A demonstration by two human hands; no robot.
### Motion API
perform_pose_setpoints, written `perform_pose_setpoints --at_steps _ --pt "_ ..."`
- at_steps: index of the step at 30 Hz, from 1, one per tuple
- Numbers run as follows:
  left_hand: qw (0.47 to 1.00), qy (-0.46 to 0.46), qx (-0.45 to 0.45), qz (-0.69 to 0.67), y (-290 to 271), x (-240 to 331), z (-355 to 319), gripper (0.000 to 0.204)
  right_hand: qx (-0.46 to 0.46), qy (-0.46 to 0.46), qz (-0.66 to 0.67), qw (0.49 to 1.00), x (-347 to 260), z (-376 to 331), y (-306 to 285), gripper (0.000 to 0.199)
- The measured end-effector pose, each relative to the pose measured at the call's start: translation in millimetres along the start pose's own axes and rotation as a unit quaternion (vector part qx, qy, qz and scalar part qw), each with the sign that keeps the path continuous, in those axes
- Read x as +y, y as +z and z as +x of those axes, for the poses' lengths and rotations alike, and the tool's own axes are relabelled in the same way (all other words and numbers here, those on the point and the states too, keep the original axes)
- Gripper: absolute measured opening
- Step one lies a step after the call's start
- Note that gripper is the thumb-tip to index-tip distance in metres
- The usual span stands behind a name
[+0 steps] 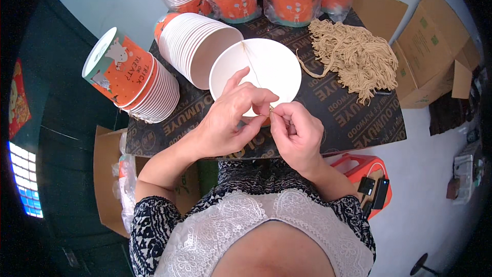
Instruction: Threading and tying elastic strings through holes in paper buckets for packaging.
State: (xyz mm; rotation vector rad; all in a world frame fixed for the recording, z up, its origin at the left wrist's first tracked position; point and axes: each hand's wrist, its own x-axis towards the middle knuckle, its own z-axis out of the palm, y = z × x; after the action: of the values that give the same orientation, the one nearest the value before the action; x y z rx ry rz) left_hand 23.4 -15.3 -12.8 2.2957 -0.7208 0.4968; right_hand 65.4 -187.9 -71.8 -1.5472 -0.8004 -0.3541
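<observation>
A white-lined paper bucket [282, 64] stands in front of me with its round mouth facing up. A thin tan cord [256, 72] runs from its far rim across the inside toward my fingers. At the near rim, my left hand [230, 115] pinches the cord between thumb and forefinger, the other fingers raised. My right hand [297, 131] is closed in a pinch against the left fingertips, on the same bit of cord. My fingers partly hide the cord's end and the bucket's orange outside.
Stacked buckets [197, 41] lie left of the bucket; another stack [136, 77] leans at the table's left edge. Wrapped stacks [294, 0] line the back. A tan cord pile [353, 56] lies right. Cardboard boxes [430, 41] and a red stool [353, 166] stand beside the dark table [379, 123].
</observation>
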Motion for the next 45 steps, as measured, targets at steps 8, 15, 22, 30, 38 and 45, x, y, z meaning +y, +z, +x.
perform_pose_setpoints --at_steps 8,15,22,30,38,45 --pt "0.999 -0.014 0.019 -0.025 0.6 -3.0 0.7 0.049 -0.028 -0.063 -0.043 0.997 0.5 4.3 -2.3 0.019" --pt "0.999 -0.024 0.023 -0.038 2.0 -1.7 1.9 0.047 -0.008 -0.065 -0.029 0.997 2.1 2.1 1.8 0.017" --pt "0.999 -0.031 0.028 -0.026 3.3 -1.9 1.5 0.041 -0.02 0.026 0.052 0.998 1.8 -0.9 -0.2 0.016" --pt "0.998 0.037 0.039 0.044 2.7 -8.5 -4.8 0.031 -0.032 0.083 0.127 0.988 -0.6 -0.4 -0.5 0.009" --pt "0.993 0.049 0.058 0.085 6.4 -4.7 -8.2 0.035 -0.037 0.104 0.119 0.987 -2.2 -0.1 -0.7 0.006" --pt "0.994 0.057 0.05 0.08 7.5 -7.6 -7.4 0.033 -0.044 0.112 0.121 0.985 -3.0 -0.2 -1.6 0.006"
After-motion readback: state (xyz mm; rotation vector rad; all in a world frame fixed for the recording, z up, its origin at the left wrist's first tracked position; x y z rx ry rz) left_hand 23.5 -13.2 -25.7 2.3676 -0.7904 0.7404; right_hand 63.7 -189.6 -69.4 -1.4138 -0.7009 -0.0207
